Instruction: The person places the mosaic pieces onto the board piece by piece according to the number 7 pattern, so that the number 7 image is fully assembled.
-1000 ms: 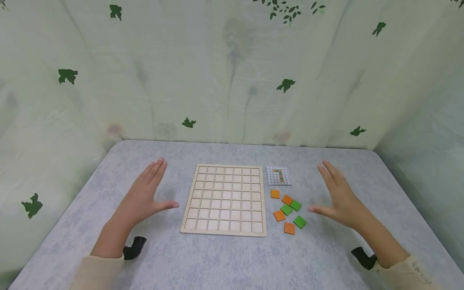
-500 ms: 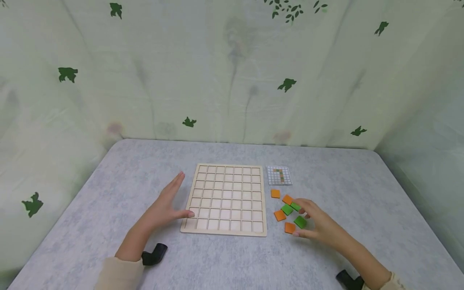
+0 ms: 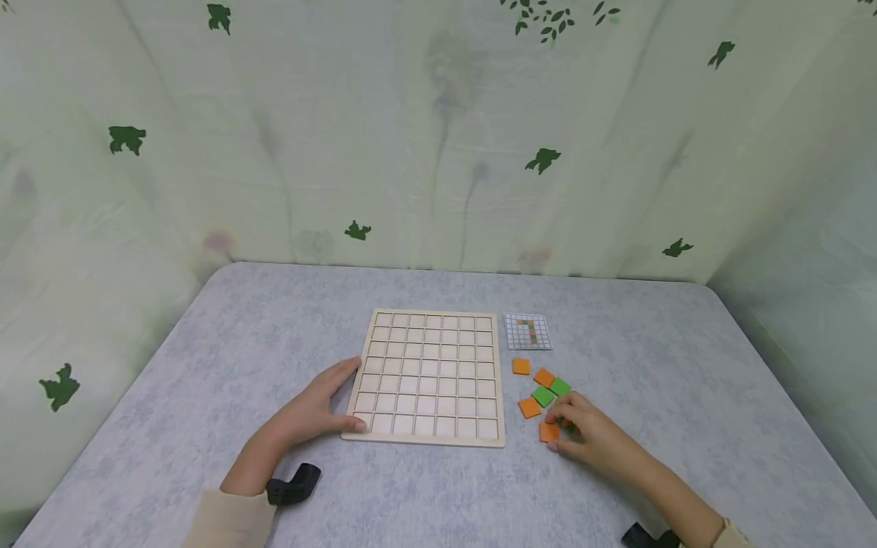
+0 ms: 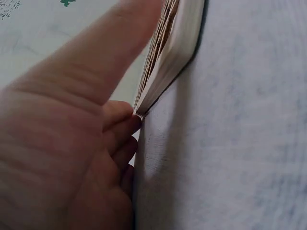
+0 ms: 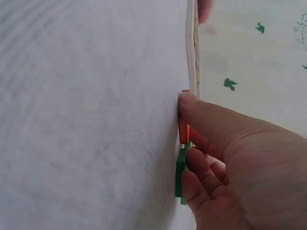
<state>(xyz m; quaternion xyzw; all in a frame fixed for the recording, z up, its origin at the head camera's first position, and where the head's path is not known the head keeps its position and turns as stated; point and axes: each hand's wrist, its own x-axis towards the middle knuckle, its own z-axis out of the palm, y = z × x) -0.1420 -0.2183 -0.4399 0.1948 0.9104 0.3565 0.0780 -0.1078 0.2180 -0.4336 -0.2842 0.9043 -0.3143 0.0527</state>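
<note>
right hand: fingers pinching orange tile | left hand: fingers extended, touching board | tile probably light, stiff, slick; best held by opposite edges

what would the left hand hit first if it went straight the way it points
Likely the wooden grid board; the left hand seems to touch its left edge, though depth is unclear.

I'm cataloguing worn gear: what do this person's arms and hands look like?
The left hand and right hand are ungloved. A cream fabric left sleeve and cream fabric right sleeve end short of the hands. A bent black plastic-looking device juts out by the left wrist; a similar black device, cut off by the frame, by the right.
</note>
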